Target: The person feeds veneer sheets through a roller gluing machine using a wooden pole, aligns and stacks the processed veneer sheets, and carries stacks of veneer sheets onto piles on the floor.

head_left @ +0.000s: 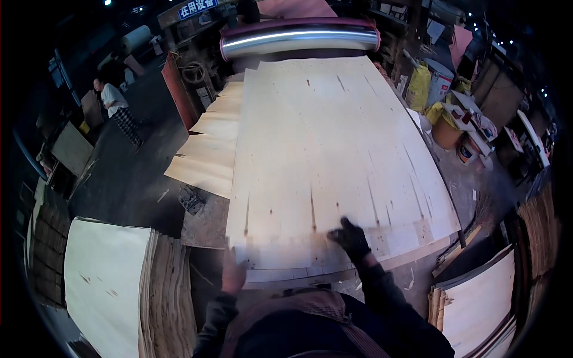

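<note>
Wood sheet [334, 137], pale and knotty, and it took centre stage, lying flat across the middle of the head view! Take its middle as the dial: I saw the shiny roller [298, 40] at twelve, just beyond the far edge.

To the hands! The left hand [233, 272] was at seven, right by the near left corner, blurred, its fingers pointing up the sheet; whether they gripped the edge, I couldn't tell. And the right hand [351, 237], dark-gloved, was over the near part just before six, half open, fingers bent, thumb spread, with nothing visible in its hold! Touching or just above the wood? I couldn't tell.

Round the dial: smaller wood pieces [209, 156] poked out at nine, a tall stack of sheets [107, 274] stood at eight, and another stack [477, 304] sat between four and five. A yellow bag [419, 88] and a white bucket [440, 77] crowded two o'clock, while a person [119, 107] in checked trousers stood between nine and ten!
</note>
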`<state>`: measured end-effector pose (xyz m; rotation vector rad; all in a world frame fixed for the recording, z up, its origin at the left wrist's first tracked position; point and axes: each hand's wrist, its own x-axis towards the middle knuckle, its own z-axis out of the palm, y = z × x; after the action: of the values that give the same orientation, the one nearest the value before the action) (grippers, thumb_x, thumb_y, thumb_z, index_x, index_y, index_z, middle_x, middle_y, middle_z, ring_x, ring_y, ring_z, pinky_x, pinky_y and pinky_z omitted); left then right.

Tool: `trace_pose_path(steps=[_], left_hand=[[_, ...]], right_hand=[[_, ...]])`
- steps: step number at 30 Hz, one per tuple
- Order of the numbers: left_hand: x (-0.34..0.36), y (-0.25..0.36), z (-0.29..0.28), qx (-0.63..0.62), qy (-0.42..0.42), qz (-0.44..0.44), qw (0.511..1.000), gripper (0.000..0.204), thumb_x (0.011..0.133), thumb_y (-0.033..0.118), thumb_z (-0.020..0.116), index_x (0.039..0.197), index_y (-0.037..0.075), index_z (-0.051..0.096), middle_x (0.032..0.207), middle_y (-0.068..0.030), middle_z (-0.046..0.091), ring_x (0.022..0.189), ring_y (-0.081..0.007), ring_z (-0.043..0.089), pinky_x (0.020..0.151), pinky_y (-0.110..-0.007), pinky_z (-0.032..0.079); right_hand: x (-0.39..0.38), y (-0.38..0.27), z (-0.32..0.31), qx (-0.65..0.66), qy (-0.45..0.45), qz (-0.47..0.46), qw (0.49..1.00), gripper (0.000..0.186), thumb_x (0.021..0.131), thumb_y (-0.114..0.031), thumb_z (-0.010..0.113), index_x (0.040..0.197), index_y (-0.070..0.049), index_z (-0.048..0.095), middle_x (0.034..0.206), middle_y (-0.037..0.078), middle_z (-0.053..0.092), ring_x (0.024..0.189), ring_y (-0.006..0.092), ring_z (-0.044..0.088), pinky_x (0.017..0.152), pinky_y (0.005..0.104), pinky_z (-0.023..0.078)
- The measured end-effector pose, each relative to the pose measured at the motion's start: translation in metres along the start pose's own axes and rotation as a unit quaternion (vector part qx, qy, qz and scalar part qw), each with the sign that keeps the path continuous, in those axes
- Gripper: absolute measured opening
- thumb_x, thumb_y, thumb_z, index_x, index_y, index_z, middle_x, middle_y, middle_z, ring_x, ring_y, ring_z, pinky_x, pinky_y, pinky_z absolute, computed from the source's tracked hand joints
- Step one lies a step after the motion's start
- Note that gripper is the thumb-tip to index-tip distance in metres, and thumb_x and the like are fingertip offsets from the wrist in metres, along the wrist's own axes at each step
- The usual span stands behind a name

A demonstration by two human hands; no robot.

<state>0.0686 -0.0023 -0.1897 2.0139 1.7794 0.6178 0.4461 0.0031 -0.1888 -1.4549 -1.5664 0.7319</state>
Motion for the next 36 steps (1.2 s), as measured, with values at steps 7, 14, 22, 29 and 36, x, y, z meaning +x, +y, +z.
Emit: trace_pose_path(steps=[7,14,22,29,36], left_hand=[[-0.008,0.009,0.011,0.018,0.038,-0.029,0.999,0.064,0.074,0.012,0.064,0.129,-0.005,0.034,0.135,-0.0280,0.026,0.123,-0.0392,0.032,0.100,-0.037,0.033],[-0.003,0.003,0.003,-0.069,0.059,0.001,0.996,0.052,0.076,0.004,0.059,0.124,-0.002,0.043,0.133,-0.0261,0.033,0.122,-0.0373,0.036,0.099,-0.036,0.033],[0.002,0.051,-0.042,-0.258,0.020,-0.011,0.966,0.046,0.081,-0.006,0.048,0.126,-0.005,0.041,0.113,-0.0182,0.058,0.103,-0.0228,0.057,0.090,-0.028,0.040],[0.005,0.056,-0.098,-0.540,0.016,-0.049,0.840,0.040,0.079,-0.009,0.048,0.119,-0.007,0.047,0.107,-0.0099,0.060,0.094,-0.0121,0.056,0.084,-0.024,0.042],[-0.010,0.014,-0.124,-0.548,0.068,-0.078,0.830,0.043,0.078,-0.012,0.045,0.121,-0.006,0.047,0.109,-0.0096,0.058,0.095,-0.0145,0.055,0.084,-0.025,0.043]], right_hand=[[0.156,0.055,0.016,0.668,0.106,0.149,0.722,0.015,0.088,-0.018,0.053,0.094,-0.005,0.056,0.094,0.013,0.061,0.092,0.0289,0.059,0.086,0.0455,0.046],[0.055,0.028,0.065,0.637,-0.036,0.275,0.719,0.030,0.091,-0.016,0.048,0.118,-0.004,0.046,0.113,0.017,0.055,0.108,0.0311,0.052,0.093,0.0438,0.042],[-0.087,-0.005,0.064,0.529,-0.187,0.245,0.790,0.032,0.092,-0.021,0.045,0.118,-0.003,0.046,0.112,0.016,0.054,0.106,0.0319,0.052,0.093,0.0483,0.040],[-0.129,-0.026,0.035,0.509,-0.079,0.293,0.806,0.031,0.091,-0.029,0.046,0.103,-0.001,0.053,0.103,0.014,0.057,0.098,0.0295,0.055,0.089,0.0456,0.043],[-0.128,-0.020,0.014,0.426,0.017,0.301,0.853,0.025,0.076,-0.025,0.067,0.085,-0.004,0.057,0.066,0.009,0.058,0.065,0.0235,0.060,0.060,0.0359,0.048]])
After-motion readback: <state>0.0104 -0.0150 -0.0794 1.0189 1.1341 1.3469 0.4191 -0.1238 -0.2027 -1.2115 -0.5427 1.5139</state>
